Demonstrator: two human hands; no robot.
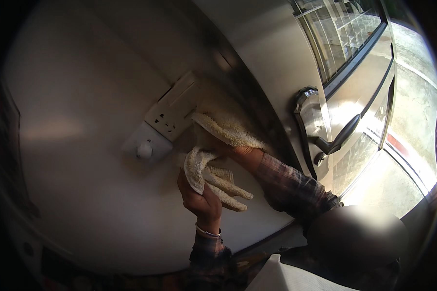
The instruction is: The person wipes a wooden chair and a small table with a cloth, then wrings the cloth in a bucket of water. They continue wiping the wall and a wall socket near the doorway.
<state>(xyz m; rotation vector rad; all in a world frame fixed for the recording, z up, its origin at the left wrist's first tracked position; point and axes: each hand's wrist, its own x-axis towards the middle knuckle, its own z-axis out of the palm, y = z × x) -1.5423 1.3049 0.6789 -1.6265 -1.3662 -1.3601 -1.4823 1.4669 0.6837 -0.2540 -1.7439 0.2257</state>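
Observation:
My left hand point(202, 200) grips the lower folds of a cream terry cloth point(229, 182), whose loose ends hang out to the right. A bracelet circles that wrist. My right hand point(236, 147) reaches in from the right, mostly covered by an upper stretch of the pale cloth that runs over it. Its fingers are in shadow. I cannot tell whether the cloth is one piece or two. Just left of the cloth, a wall socket plate point(171, 120) is fixed to the white wall point(94, 174). Below it sits a smaller plate with a round white knob point(144, 150).
To the right stands a metal door point(262, 62) with a lever handle point(344, 134) jutting out. Glass panes point(346, 40) and a sunlit concrete floor point(415, 83) lie beyond. A blurred rounded shape point(357, 236) and a pale fabric edge point(295, 276) fill the lower right.

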